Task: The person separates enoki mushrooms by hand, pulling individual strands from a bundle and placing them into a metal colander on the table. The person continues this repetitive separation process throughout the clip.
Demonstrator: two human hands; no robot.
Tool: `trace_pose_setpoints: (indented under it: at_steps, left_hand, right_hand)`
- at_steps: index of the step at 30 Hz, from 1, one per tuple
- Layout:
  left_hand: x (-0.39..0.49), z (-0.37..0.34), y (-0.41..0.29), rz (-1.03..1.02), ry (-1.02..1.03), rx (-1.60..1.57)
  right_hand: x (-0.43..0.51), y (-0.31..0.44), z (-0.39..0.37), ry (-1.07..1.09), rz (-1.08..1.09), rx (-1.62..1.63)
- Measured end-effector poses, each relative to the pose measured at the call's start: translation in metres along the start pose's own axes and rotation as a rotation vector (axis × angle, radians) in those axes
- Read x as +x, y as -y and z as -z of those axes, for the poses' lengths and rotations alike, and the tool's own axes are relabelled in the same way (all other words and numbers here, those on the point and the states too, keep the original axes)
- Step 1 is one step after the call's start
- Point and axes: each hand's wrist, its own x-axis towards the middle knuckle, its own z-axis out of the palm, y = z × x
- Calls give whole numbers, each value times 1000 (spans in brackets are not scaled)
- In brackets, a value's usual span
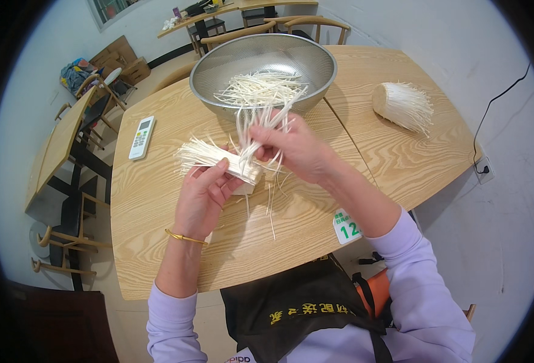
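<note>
My left hand (208, 186) grips a bundle of enoki mushrooms (212, 154), caps to the left and cut base to the right. In my right hand (289, 145) is a loose tuft of enoki strands (262, 120), lifted just in front of a perforated stainless-steel colander (262, 52). Separated enoki strands (262, 88) lie in a heap inside the colander. Some single strands (270, 204) hang or lie below my hands. A pale block-like piece (243, 188) shows partly under the bundle; my left hand hides some of it.
A whole enoki cluster (403, 106) lies on its side at the right of the wooden table (158, 254). A white remote control (141, 138) is at the left, a printed card (346, 227) near the front edge. A black cord (489, 109) runs to a wall socket.
</note>
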Motion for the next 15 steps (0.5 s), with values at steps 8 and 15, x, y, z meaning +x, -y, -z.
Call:
trace_pose_setpoints:
  at_steps: [8,15]
  left_hand:
    - [-6,-8,0,-94,62,147]
    - [-10,-9,6,-113,96,346]
  right_hand:
    - [0,15,13,1,-73,-213]
    - [-3,1,-6,84,-138,-370]
